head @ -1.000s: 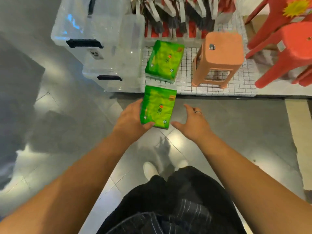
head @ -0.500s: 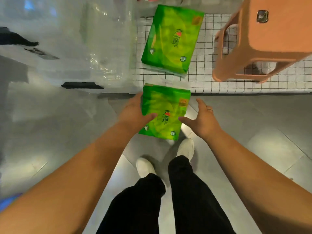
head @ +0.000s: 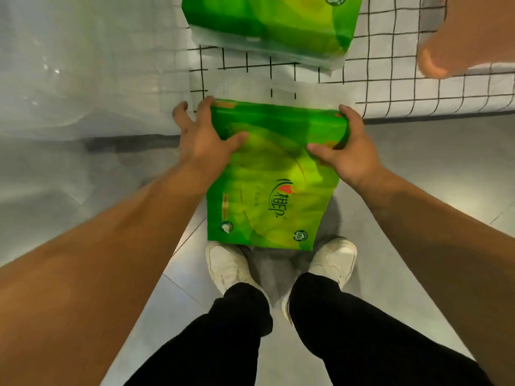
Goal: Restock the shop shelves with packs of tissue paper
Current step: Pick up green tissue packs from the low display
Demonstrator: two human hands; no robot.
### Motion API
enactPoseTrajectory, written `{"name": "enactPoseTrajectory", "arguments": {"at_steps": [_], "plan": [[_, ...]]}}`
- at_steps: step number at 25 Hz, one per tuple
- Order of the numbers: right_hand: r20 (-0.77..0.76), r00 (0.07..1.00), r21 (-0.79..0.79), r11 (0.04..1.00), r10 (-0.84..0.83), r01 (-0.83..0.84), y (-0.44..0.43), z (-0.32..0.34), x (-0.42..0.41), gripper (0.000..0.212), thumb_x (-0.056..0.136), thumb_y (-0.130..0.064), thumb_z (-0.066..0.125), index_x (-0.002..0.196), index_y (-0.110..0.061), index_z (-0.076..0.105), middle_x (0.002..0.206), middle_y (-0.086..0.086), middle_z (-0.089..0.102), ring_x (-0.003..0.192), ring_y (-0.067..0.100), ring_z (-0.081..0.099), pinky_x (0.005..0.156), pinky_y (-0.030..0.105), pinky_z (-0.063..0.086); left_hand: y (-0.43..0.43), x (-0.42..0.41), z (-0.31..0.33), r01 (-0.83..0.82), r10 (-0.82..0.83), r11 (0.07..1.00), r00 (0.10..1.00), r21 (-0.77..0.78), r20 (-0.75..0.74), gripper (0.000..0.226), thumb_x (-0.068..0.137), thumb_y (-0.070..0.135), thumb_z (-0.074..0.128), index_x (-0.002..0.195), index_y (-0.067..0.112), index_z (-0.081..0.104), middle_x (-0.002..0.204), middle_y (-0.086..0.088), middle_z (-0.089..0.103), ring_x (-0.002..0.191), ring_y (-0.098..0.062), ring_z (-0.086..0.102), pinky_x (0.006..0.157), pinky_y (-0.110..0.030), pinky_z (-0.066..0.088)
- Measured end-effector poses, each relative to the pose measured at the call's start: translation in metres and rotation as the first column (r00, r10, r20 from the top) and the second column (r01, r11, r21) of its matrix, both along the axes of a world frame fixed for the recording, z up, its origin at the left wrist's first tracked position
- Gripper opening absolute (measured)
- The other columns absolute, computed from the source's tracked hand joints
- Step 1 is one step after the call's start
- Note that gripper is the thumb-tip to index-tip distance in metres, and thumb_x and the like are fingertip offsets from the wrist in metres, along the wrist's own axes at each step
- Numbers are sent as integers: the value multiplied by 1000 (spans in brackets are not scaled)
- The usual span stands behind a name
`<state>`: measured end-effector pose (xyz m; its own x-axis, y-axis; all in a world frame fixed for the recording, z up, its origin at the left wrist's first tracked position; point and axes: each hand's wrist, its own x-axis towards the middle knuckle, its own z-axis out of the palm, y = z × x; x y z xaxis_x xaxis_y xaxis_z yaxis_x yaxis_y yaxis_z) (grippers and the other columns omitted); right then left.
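I hold a green pack of tissue paper [head: 267, 190] in front of me, its far end at the edge of the low shelf covered with a white black-grid sheet [head: 404, 87]. My left hand [head: 203, 137] grips the pack's left far corner, thumb on top. My right hand [head: 345, 151] grips the right far corner, thumb across the top face. A second green tissue pack [head: 273, 20] lies on the grid sheet just beyond, partly cut off by the top of the view.
A clear plastic storage box [head: 83, 79] stands to the left of the shelf. An orange stool leg [head: 457, 43] stands on the grid sheet at upper right. My white shoes [head: 228, 266] and black trousers are on the grey tiled floor below the pack.
I have bent closer to the shelf. My right hand, open beside the pack before, now grips its right corner. The pack has moved forward to the shelf edge.
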<state>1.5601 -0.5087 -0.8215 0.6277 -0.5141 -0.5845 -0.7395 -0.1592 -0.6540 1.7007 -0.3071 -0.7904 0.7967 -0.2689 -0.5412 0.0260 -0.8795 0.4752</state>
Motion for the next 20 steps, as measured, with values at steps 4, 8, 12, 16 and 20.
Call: {"name": "enactPoseTrajectory", "arguments": {"at_steps": [4,8,12,16,20], "plan": [[138,979,-24,988,-149,154,13,-14,-1,72,61,-35,87,117,-47,43,121,8,56,91,15,63,86,36,55,-6,2,-10,-31,32,999,999,-45,28,80,70,43,80,136,27,38,132,-8,41,115,-26,50,96,-33,42],[150,973,-40,982,-178,185,21,3,-22,63,54,-49,85,103,-58,46,121,6,54,109,22,58,90,44,53,2,-2,17,174,-192,974,974,144,117,78,64,54,80,121,16,43,134,-11,33,115,-31,48,89,-35,43],[170,979,-143,981,-108,133,43,29,-40,50,68,-21,86,110,-22,57,115,2,48,103,10,48,87,18,44,-5,-8,39,556,-623,752,775,353,107,99,60,70,72,132,13,35,148,-13,28,134,-37,28,110,-53,27],[179,981,-202,973,-73,109,61,41,-55,43,72,-19,82,107,-12,59,116,10,50,94,-3,40,81,13,37,-29,-12,41,774,-830,511,558,374,-21,113,56,74,70,144,24,20,140,-14,30,131,-35,27,110,-51,18],[241,969,-226,968,-56,113,69,39,-67,43,75,-14,79,112,-8,59,119,12,50,98,-6,38,84,2,36,-51,-11,26,877,-872,398,453,270,-188,124,56,66,77,149,25,7,147,-14,29,132,-35,32,111,-47,25]]}}
